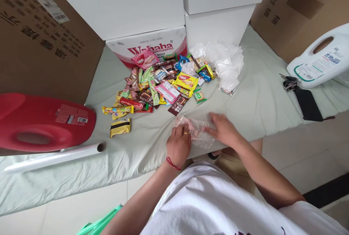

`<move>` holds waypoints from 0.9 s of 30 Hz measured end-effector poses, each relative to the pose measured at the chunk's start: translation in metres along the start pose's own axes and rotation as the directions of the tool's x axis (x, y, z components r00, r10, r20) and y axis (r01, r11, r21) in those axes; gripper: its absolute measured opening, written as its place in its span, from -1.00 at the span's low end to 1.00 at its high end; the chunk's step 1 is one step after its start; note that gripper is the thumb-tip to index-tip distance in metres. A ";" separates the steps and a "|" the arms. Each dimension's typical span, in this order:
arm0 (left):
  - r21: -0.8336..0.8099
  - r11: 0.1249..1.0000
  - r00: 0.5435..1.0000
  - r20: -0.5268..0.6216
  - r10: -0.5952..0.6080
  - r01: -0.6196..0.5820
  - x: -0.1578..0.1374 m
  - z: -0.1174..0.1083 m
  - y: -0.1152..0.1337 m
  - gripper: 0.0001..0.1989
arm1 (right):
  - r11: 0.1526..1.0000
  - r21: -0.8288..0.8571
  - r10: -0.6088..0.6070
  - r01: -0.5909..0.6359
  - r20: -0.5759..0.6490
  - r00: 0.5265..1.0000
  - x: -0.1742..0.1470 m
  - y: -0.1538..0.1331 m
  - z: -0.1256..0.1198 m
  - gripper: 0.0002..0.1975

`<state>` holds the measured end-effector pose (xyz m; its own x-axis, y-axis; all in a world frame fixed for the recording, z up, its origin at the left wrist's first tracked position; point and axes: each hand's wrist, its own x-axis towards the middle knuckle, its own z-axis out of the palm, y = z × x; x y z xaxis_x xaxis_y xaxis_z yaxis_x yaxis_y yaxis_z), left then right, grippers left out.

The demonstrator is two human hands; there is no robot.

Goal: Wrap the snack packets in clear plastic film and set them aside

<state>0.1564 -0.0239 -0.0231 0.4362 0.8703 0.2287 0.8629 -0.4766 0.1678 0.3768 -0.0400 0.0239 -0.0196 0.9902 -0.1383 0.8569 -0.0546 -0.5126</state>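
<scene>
Close to the front edge of the cloth-covered surface lies a clear plastic bag (205,138) with something pinkish inside that I cannot make out. My left hand (178,146), a red string on its wrist, is closed on the bag's left side with curled fingers. My right hand (225,129) is at the bag's right side, its fingers apart and slightly blurred; whether a fingertip touches the plastic I cannot tell. Beyond the hands is a heap of wrapped snacks, among them a yellow nabati packet (186,81), a pink packet (167,92) and a brown cocoa packet (177,104).
Crumpled clear plastic (227,60) sits right of the heap, before white boxes (218,22). A red jug (46,118) and a white roll (57,158) lie left. Toward the right are a white detergent bottle (321,59), keys (290,83) and a black flat case (308,104).
</scene>
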 end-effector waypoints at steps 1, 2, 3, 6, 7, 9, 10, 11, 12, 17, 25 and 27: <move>0.014 1.000 1.000 -0.017 -0.002 0.003 -0.001 0.002 0.001 -0.65 | 0.999 -0.049 0.003 0.000 0.069 0.998 -0.004 0.000 0.006 -0.65; 0.021 1.000 0.999 -0.032 -0.008 0.009 -0.002 0.004 0.002 -0.65 | 0.997 -0.075 -0.005 0.014 0.126 0.992 -0.009 -0.001 0.011 -0.73; 0.020 1.000 0.999 -0.042 -0.014 0.015 -0.002 0.005 0.002 -0.65 | 0.996 -0.081 -0.012 0.025 0.149 0.989 -0.015 -0.002 0.015 -0.82; -0.016 1.000 0.998 -0.064 -0.016 0.015 -0.003 0.010 0.001 -0.65 | 0.998 0.060 0.016 -0.023 0.107 0.994 -0.029 -0.010 0.014 -0.93; -0.035 0.999 0.998 -0.069 -0.013 0.010 -0.004 0.012 0.000 -0.65 | 0.983 0.175 0.028 -0.048 0.112 0.993 -0.030 -0.014 0.012 -0.90; -0.085 0.996 0.997 -0.079 -0.005 -0.001 -0.005 0.015 -0.003 -0.64 | 0.892 0.443 0.019 -0.095 0.172 0.985 -0.023 -0.023 0.006 -0.81; -0.118 0.993 0.997 -0.083 -0.001 -0.009 -0.005 0.016 -0.004 -0.65 | 0.819 0.561 0.002 -0.120 0.207 0.978 -0.016 -0.030 0.006 -0.77; -0.158 0.987 0.996 -0.085 0.005 -0.018 -0.004 0.017 -0.006 -0.66 | 0.740 0.656 -0.014 -0.147 0.233 0.972 -0.005 -0.037 0.007 -0.74; -0.208 0.978 0.996 -0.089 0.012 -0.030 -0.004 0.016 -0.008 -0.69 | 0.664 0.727 -0.021 -0.173 0.250 0.968 0.006 -0.044 0.010 -0.73; -0.548 0.833 0.996 -0.064 0.056 -0.082 -0.001 0.001 -0.027 -0.72 | 0.435 0.843 0.100 -0.317 0.305 0.947 0.058 -0.076 0.041 -0.78; -0.538 0.841 0.983 -0.178 -0.043 -0.061 -0.017 -0.010 -0.053 -0.57 | 0.525 0.793 0.111 -0.309 0.296 0.949 0.059 -0.081 0.054 -0.68; -0.419 0.892 0.976 -0.192 0.098 -0.172 -0.017 -0.009 -0.056 -0.53 | 0.432 0.836 0.111 -0.340 0.325 0.939 0.059 -0.081 0.048 -0.59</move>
<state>0.0984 -0.0129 -0.0273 0.4617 0.7790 0.4243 0.5875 -0.6269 0.5117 0.2814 0.0164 0.0163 -0.0909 0.8824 -0.4616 -0.0540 -0.4672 -0.8825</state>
